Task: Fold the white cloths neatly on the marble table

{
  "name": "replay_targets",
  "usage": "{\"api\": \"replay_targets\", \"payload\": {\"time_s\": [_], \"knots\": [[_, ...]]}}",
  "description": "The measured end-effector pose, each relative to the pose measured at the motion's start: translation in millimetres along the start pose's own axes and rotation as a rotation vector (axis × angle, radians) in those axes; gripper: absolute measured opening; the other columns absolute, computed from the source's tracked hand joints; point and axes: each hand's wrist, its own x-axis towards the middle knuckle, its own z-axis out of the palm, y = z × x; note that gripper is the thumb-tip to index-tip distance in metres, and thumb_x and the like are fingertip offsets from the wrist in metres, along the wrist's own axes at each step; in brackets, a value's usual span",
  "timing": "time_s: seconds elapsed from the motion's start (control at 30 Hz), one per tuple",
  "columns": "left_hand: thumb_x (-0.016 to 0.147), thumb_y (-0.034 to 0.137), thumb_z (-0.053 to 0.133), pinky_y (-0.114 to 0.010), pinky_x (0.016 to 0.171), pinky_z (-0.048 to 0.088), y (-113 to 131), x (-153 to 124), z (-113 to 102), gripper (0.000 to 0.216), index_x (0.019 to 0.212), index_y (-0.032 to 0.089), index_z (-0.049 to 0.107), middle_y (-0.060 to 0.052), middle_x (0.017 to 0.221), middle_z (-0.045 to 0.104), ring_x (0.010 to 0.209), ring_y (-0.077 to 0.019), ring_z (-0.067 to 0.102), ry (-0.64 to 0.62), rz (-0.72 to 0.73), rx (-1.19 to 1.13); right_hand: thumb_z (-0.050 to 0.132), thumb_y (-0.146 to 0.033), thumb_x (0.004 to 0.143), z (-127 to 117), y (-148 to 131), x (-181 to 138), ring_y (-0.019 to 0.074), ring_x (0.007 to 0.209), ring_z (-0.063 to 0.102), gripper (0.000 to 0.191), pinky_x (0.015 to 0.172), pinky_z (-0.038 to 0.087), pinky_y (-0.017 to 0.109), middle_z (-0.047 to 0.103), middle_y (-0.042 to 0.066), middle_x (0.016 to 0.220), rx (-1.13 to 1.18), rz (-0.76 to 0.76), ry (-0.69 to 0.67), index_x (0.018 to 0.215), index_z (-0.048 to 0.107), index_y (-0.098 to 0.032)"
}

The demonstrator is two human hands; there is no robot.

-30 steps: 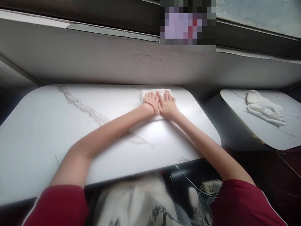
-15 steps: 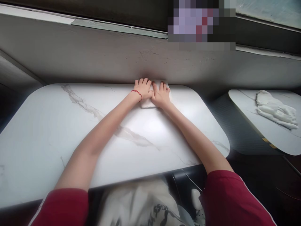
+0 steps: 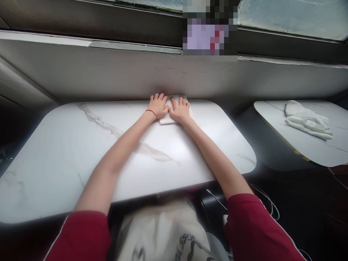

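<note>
A folded white cloth lies flat at the far edge of the white marble-patterned table, close to the wall. My left hand rests on its left part, fingers spread and pointing toward the wall, a red string bracelet around the wrist. On the cloth's right part lies my right hand, palm down with its fingers apart. The two thumbs point at each other with a small gap between them. Both arms reach straight across the tabletop. Much of the cloth is hidden under the hands.
A grey wall rises behind the table, with a window ledge above it. On a second marble-patterned table at the right lies a crumpled white cloth. A white cable hangs below the near edge.
The view has shifted, so the tables and ledge appear in slightly different places. My hands have parted a little at the thumbs; they stay on the cloth by the far edge.
</note>
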Motion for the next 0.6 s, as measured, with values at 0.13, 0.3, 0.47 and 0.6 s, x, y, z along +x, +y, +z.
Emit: {"api": "replay_targets", "payload": {"time_s": [0.13, 0.3, 0.47, 0.6], "knots": [[0.090, 0.036, 0.041, -0.046, 0.105, 0.036, 2, -8, -9, 0.059, 0.142, 0.010, 0.052, -0.018, 0.139, 0.056, 0.124, -0.0360, 0.048, 0.017, 0.033, 0.069, 0.033, -0.031, 0.097, -7, -6, -14, 0.0382, 0.128, 0.041, 0.061, 0.101, 0.033, 0.051, 0.046, 0.025, 0.146, -0.018, -0.036, -0.002, 0.156, 0.041, -0.016], [0.094, 0.031, 0.034, -0.045, 0.101, 0.037, 26, -37, -21, 0.052, 0.131, 0.005, 0.059, -0.022, 0.133, 0.058, 0.123, -0.0360, 0.048, -0.026, 0.059, 0.141, 0.031, -0.032, 0.098, -28, -5, -51, 0.0415, 0.134, 0.037, 0.063, 0.102, 0.034, 0.053, 0.040, 0.028, 0.153, -0.073, -0.115, -0.072, 0.158, 0.037, -0.014], [0.097, 0.031, 0.033, -0.044, 0.094, 0.040, 58, -94, -34, 0.051, 0.130, 0.001, 0.058, -0.024, 0.125, 0.060, 0.118, -0.0360, 0.051, -0.062, 0.138, 0.183, 0.028, -0.032, 0.101, -63, -13, -118, 0.0452, 0.134, 0.041, 0.064, 0.100, 0.037, 0.054, 0.041, 0.032, 0.152, -0.205, -0.192, -0.161, 0.160, 0.030, -0.008], [0.098, 0.028, 0.034, -0.043, 0.087, 0.041, 73, -145, -44, 0.049, 0.132, 0.001, 0.057, -0.022, 0.118, 0.062, 0.108, -0.0335, 0.055, -0.079, 0.271, 0.227, 0.026, -0.033, 0.103, -95, -37, -175, 0.0450, 0.130, 0.047, 0.066, 0.098, 0.040, 0.054, 0.045, 0.033, 0.148, -0.330, -0.159, -0.290, 0.161, 0.023, -0.002]]}}
